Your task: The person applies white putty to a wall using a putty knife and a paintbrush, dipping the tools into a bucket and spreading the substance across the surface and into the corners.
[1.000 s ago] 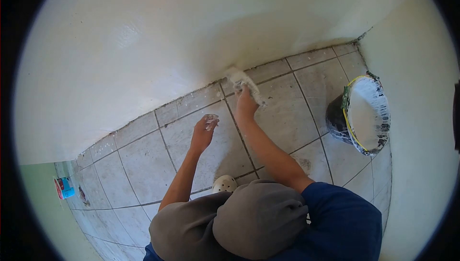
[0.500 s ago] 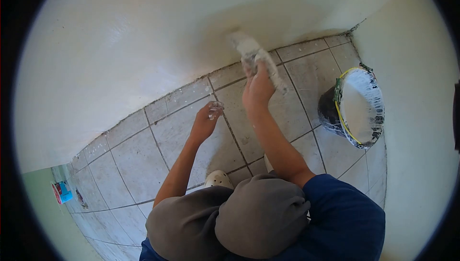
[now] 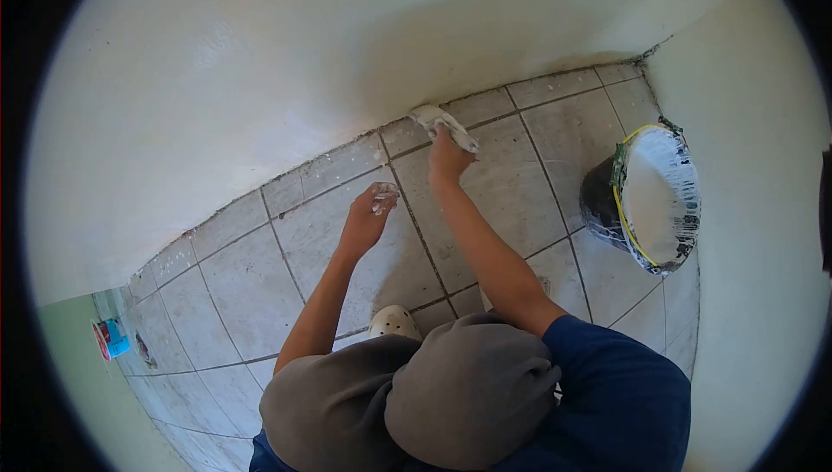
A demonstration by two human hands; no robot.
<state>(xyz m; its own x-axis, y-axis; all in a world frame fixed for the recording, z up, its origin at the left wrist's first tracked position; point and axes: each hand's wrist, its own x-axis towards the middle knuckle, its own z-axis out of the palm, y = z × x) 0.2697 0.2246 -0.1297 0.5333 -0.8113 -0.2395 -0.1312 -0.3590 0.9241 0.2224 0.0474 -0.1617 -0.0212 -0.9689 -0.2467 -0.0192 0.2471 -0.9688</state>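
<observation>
My right hand is closed around a white-coated wide paintbrush, whose far end meets the foot of the wall at the tile edge. My fingers cover part of it. Lower and to the left, my left hand hovers above the floor with its fingers curled in and smeared white. Whether anything is inside that hand is hidden. A dark bucket with a yellow handle stands to the right of both hands, with white paint inside it and streaked on its inner wall.
Pale floor tiles with dark joints run along the wall. A second wall rises right beside the bucket. A light perforated clog shows by my knees. A small red and blue container sits at far left.
My right hand has brought the paintbrush down and slightly left, from against the wall to the wall's bottom edge. The left hand has barely moved.
</observation>
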